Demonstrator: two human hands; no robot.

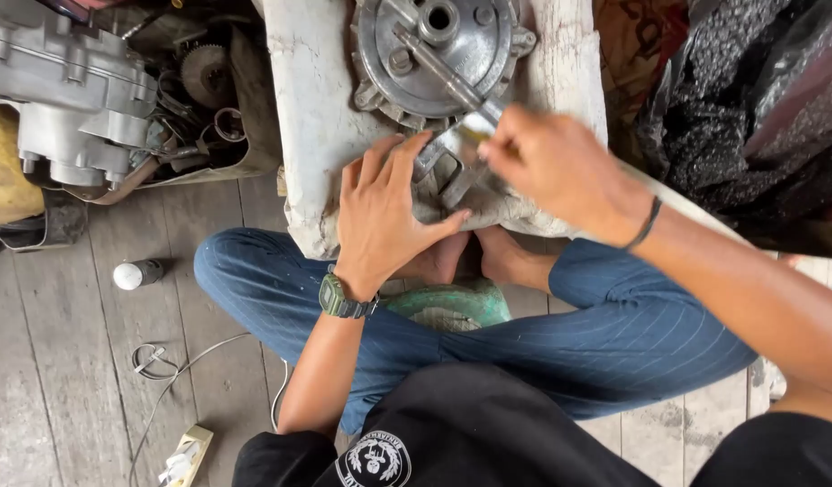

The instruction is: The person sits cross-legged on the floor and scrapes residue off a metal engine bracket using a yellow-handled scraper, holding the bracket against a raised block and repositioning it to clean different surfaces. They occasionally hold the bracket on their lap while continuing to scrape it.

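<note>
I sit cross-legged on a wooden floor with a worn white block (312, 117) in front of my knees. On it lies a round grey metal clutch-like part (434, 50) with a toothed rim. My left hand (384, 212), with a green wristwatch, presses down on a small grey metal piece (438, 167) at the block's near edge. My right hand (547, 167) grips a slim tool (475, 126) with a yellowish handle, partly blurred, its tip at that small piece. A metal bar (438, 68) lies across the round part.
A grey engine casing (69, 86) with gears and loose parts stands at the far left. A small white-capped bottle (137, 273), a wire (164, 370) and a power strip (186, 455) lie on the floorboards. Crumpled black plastic (758, 108) fills the far right. A green object (452, 305) rests by my feet.
</note>
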